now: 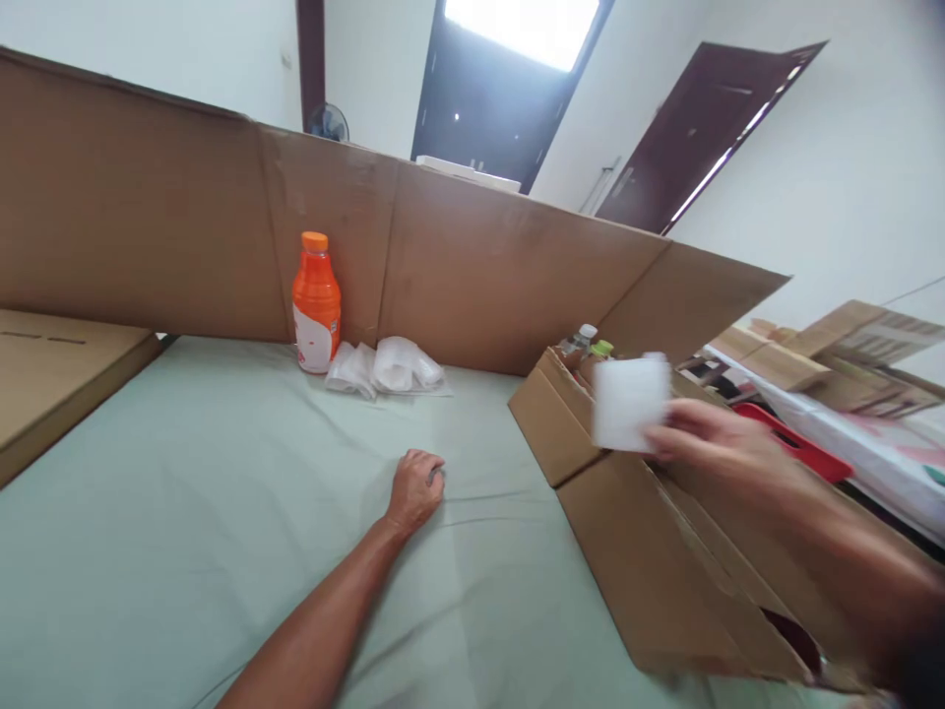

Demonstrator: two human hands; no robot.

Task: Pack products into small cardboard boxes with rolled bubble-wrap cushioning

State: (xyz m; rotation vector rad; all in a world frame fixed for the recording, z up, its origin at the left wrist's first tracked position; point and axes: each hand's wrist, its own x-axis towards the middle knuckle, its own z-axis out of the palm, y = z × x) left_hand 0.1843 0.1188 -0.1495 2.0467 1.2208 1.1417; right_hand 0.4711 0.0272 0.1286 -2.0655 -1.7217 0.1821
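My right hand (698,433) is raised over the open cardboard box (635,561) at the right. Its fingers pinch a white, square-faced, box-like thing (627,406), blurred by motion, so its exact kind does not show. My left hand (417,489) rests on the pale green cloth (310,532) with its fingers curled closed. A small grey spot shows at those fingers, too small to make out. Behind the white thing, a clear bottle with a pale cap (583,338) and a green cap (602,349) stick up from the far end of the box.
An orange bottle (317,300) stands at the back, beside crumpled clear plastic wrapping (399,366). A tall cardboard wall (458,266) runs along the far edge. At left lies a flat cardboard box (66,374). Beyond the right box are a red thing (793,443) and more cartons (849,345).
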